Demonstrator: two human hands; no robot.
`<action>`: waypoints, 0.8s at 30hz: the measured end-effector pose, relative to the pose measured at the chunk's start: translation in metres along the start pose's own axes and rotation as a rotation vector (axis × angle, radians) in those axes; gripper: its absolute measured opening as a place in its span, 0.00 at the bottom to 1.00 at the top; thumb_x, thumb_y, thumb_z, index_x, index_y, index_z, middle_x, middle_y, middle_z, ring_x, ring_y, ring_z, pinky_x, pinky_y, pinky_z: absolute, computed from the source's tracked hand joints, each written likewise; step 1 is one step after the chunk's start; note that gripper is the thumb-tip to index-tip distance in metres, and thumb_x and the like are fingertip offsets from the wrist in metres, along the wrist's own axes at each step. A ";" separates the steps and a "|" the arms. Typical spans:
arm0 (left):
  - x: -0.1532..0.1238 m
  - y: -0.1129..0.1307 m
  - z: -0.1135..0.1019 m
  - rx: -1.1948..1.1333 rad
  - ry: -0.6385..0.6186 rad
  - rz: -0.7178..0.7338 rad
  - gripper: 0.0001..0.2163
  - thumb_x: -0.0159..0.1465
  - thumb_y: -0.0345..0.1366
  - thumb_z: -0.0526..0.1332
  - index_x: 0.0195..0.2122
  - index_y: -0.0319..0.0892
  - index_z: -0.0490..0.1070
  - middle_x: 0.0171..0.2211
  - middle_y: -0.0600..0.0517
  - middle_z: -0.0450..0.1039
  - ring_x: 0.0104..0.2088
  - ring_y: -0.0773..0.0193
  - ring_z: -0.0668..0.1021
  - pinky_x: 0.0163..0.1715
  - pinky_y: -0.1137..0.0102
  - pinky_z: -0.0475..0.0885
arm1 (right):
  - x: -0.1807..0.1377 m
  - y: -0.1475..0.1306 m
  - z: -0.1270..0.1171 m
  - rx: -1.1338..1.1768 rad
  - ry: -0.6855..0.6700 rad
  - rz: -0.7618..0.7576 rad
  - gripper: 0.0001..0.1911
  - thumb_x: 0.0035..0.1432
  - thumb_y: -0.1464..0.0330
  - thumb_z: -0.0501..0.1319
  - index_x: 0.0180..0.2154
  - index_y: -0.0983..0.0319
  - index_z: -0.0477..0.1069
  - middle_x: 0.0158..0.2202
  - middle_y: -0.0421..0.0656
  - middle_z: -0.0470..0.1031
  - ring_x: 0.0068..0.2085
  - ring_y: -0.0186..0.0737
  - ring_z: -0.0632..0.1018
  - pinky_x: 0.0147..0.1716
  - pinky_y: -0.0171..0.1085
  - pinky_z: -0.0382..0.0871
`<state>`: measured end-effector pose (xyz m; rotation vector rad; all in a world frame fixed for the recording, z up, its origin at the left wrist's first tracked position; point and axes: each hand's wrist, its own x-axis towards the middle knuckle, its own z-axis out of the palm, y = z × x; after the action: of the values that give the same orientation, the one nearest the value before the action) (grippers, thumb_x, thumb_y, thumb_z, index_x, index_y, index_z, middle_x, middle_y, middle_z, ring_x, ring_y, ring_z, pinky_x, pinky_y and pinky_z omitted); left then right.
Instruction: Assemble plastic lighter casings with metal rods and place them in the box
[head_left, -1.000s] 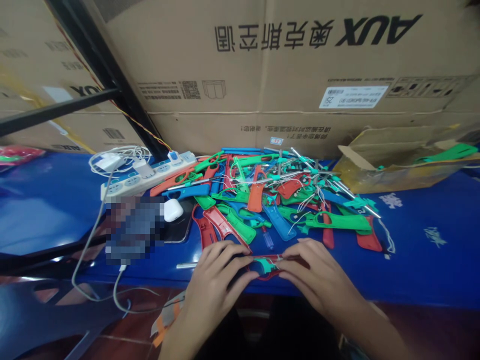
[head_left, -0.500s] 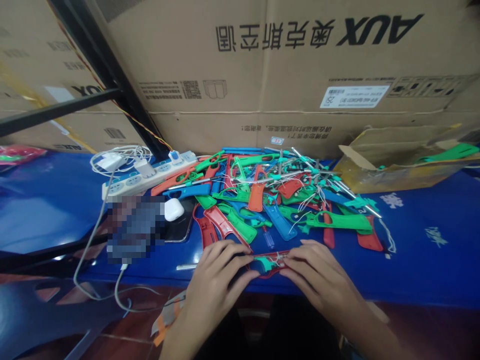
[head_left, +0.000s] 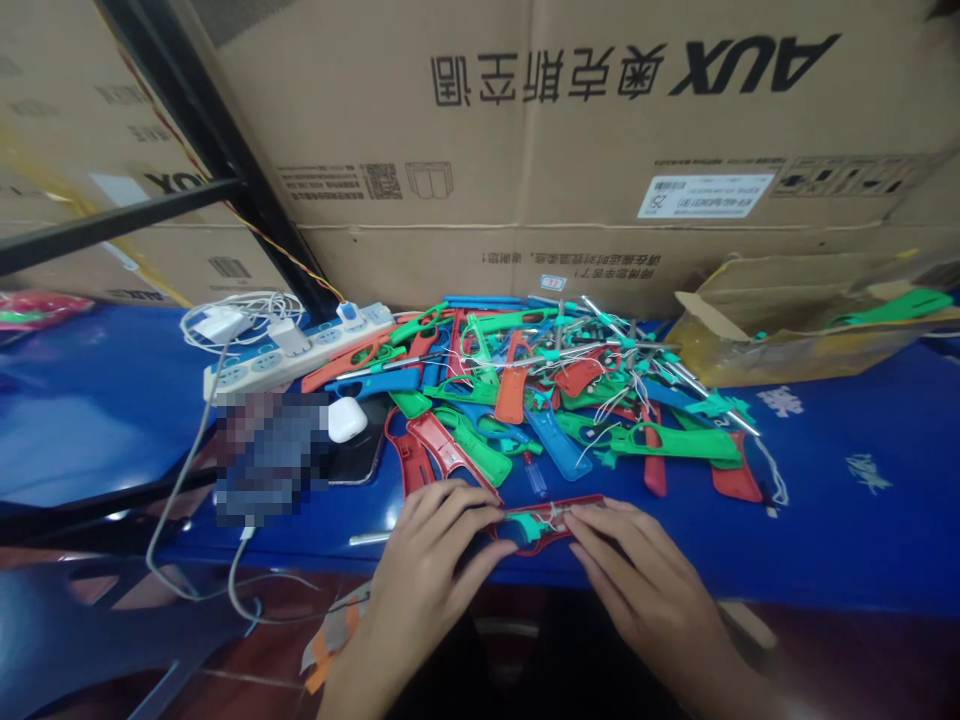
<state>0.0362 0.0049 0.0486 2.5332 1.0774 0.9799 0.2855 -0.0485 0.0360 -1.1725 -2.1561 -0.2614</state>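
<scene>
A red lighter casing half (head_left: 547, 540) lies open side up between my hands at the table's front edge. Inside it are a green trigger piece (head_left: 529, 526) and thin white wires (head_left: 556, 514). My left hand (head_left: 442, 540) grips the casing's left end between thumb and fingers. At the right part, the fingers of my right hand (head_left: 637, 560) are closed together over the casing's inside, beside the wires; whether they pinch a wire I cannot tell. Just behind the casing lies a small clear-blue screwdriver (head_left: 535, 475). Red casing halves (head_left: 446, 445) touch the area behind my left hand.
A heap of green, blue, red and orange casings (head_left: 480, 350) with metal tubes and wires spreads behind my hands. To its left are a power strip (head_left: 270, 365), a white earbud case (head_left: 347, 420) and a cable (head_left: 187, 480). An open cardboard box (head_left: 795, 340) stands right.
My right hand has shifted its fingers off the casing's far edge and slightly down, uncovering its right end. My left hand keeps its grip.
</scene>
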 end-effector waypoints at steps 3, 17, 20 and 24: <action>-0.001 0.000 -0.001 0.009 0.002 0.004 0.07 0.71 0.38 0.65 0.49 0.45 0.74 0.47 0.51 0.80 0.51 0.55 0.76 0.50 0.60 0.67 | -0.003 0.000 0.001 0.004 0.004 0.023 0.14 0.69 0.77 0.60 0.54 0.67 0.75 0.49 0.49 0.80 0.52 0.46 0.77 0.55 0.48 0.73; 0.000 0.001 -0.002 0.019 0.014 0.018 0.07 0.72 0.37 0.63 0.49 0.45 0.75 0.47 0.50 0.79 0.51 0.55 0.76 0.50 0.59 0.68 | 0.017 -0.014 0.005 -0.008 -0.087 0.106 0.13 0.73 0.63 0.58 0.54 0.58 0.73 0.58 0.49 0.75 0.57 0.52 0.74 0.56 0.56 0.69; -0.001 0.001 -0.001 0.028 0.014 0.023 0.07 0.72 0.37 0.64 0.49 0.45 0.75 0.49 0.50 0.79 0.51 0.54 0.76 0.50 0.59 0.68 | 0.022 -0.017 0.009 -0.018 -0.076 0.127 0.13 0.74 0.61 0.55 0.50 0.58 0.75 0.56 0.49 0.76 0.56 0.52 0.76 0.54 0.56 0.71; -0.001 0.001 -0.002 0.020 0.028 0.028 0.07 0.71 0.36 0.65 0.49 0.45 0.75 0.49 0.50 0.79 0.51 0.55 0.76 0.50 0.59 0.67 | 0.024 -0.016 0.011 -0.041 -0.078 0.125 0.14 0.74 0.59 0.54 0.48 0.59 0.75 0.55 0.50 0.77 0.55 0.52 0.77 0.52 0.55 0.74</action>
<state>0.0351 0.0037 0.0496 2.5649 1.0667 1.0194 0.2581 -0.0363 0.0452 -1.3552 -2.1429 -0.2086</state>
